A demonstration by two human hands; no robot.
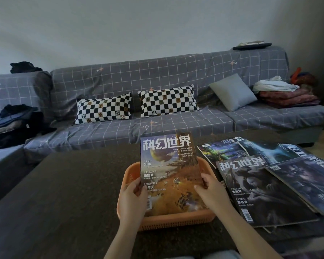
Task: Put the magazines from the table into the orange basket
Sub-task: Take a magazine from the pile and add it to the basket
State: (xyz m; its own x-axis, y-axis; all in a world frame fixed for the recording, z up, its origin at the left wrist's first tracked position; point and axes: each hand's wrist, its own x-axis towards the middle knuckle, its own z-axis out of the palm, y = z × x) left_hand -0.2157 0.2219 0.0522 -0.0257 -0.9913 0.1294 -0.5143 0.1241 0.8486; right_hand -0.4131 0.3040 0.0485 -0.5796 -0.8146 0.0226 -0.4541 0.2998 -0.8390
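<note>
I held the magazine (pixel 171 172) by its two sides, its lower end down inside the orange basket (pixel 128 172). My left hand (pixel 132 199) pinched its left edge and my right hand (pixel 210 191) curled round its right edge. Right of my right hand, four more magazines (pixel 266 186) lay overlapping on the table (pixel 64 193).

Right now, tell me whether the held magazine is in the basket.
Partly in: magazine stands tilted, bottom inside orange basket, top above rim.

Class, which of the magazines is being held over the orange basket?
The orange-covered magazine, gripped by the left hand and right hand; the darker magazines lie on the table.
</note>
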